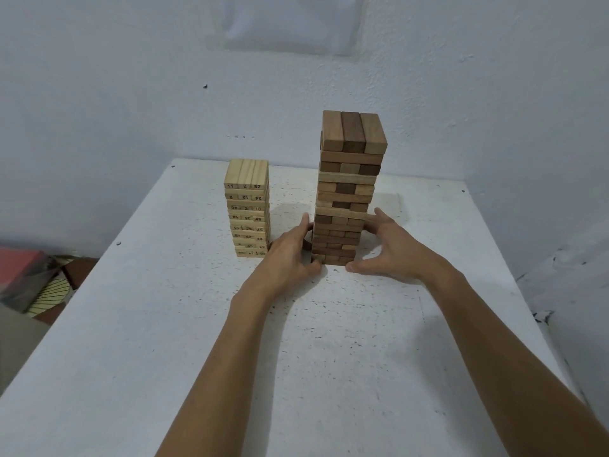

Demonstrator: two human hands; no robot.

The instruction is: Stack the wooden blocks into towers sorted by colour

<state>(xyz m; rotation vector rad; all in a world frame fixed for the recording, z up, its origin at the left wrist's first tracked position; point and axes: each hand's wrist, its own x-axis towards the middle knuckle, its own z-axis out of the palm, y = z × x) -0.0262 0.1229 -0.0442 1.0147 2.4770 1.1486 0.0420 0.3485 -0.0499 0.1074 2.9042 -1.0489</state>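
Note:
Two block towers stand on the white table (296,341). The taller brown tower (346,192) rises at centre right, built of dark and mid-brown blocks in crossed layers. The shorter pale tower (248,209) with printed numbers stands to its left. My left hand (290,252) rests against the lower left side of the brown tower, fingers straight, thumb near the base. On the tower's lower right side lies my right hand (385,245), fingers spread and straight, thumb close to the bottom corner. Neither hand curls round a block.
A white wall runs close behind the table and along its right side. Off the table's left edge, on the floor, lie a pink box (19,268) and a patterned round object (49,298). The near half of the table holds only my forearms.

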